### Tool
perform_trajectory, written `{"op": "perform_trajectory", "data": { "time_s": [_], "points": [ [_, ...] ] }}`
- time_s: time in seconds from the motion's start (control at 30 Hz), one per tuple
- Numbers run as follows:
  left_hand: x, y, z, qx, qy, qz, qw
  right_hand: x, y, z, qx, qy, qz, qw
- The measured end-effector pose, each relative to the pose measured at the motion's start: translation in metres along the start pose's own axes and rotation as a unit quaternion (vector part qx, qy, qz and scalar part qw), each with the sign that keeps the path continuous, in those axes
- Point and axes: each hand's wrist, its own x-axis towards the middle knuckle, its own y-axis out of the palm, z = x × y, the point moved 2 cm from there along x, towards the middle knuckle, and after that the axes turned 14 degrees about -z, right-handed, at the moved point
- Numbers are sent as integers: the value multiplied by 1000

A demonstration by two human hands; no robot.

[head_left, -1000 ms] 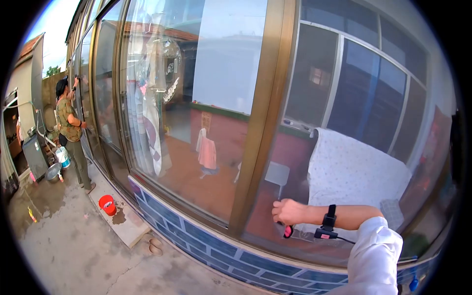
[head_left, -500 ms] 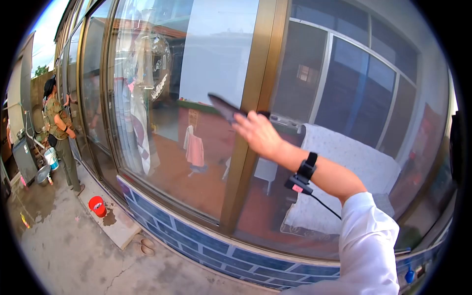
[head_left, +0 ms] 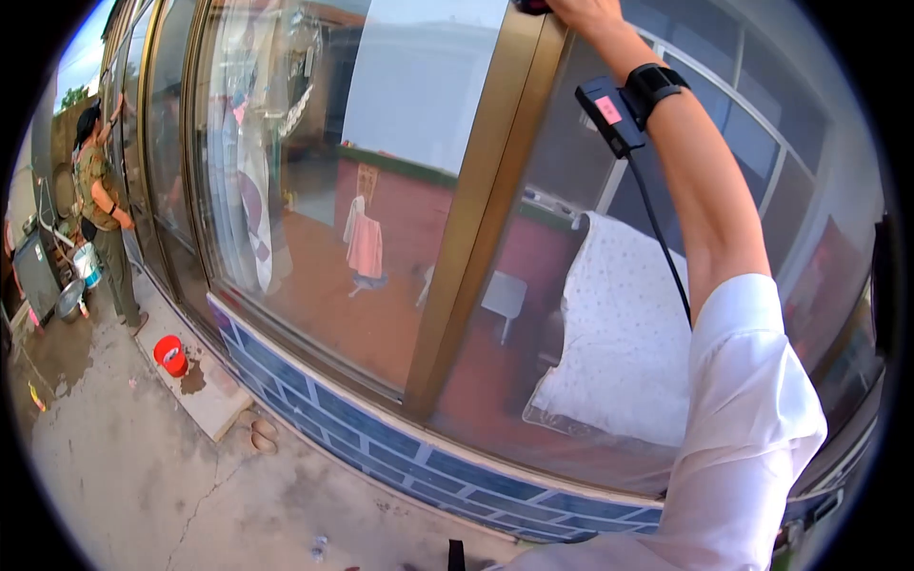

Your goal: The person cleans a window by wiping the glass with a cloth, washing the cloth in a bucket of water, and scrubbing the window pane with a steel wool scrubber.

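From the head view, my right hand (head_left: 590, 9) is up at the picture's top edge, its grip closed on a dark tool (head_left: 533, 6) that shows just left of the fingers, by the brown post (head_left: 479, 200). The edge crops the tool, so I can't read its long axis. Right is the nearer arm; I can't see my left hand or its grip.

Head-worn | wide round view | facing forward, down | window (head_left: 405, 81) near | ground (head_left: 124, 466) below, lower left

Raised right hand (head_left: 583, 9) holding dark tool (head_left: 533, 6), window frame (head_left: 495, 143), red bucket (head_left: 171, 358)
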Motion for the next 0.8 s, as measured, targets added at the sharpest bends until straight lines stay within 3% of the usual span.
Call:
{"op": "perform_trajectory", "data": {
  "time_s": [0.07,0.17,0.2,0.23,0.4,0.53,0.63,0.73,0.8],
  "points": [
    [1,1,3,-22,29,-87,996,-30,-1,19,45,27,-21,998],
    [-11,3,0,-27,-6,-65,997,-108,-67,111,137,14,58,989],
    [-18,-2,-5,-26,-25,-47,998,-138,-91,146,146,-41,93,984],
    [-25,-3,-4,-13,-25,-35,999,-185,-106,180,204,-9,176,963],
    [-67,-17,20,-16,-76,-44,996,-330,-201,329,404,-97,334,846],
    [-116,-30,34,20,-163,-43,986,-416,-251,425,411,-202,405,791],
    [-157,-33,52,35,-191,-48,980,-469,-276,484,433,-208,442,757],
    [-168,-41,41,38,-197,-52,978,-508,-304,517,436,-251,468,726],
    [-160,-42,35,37,-179,-54,982,-523,-321,510,418,-257,456,742]
  ]
}}
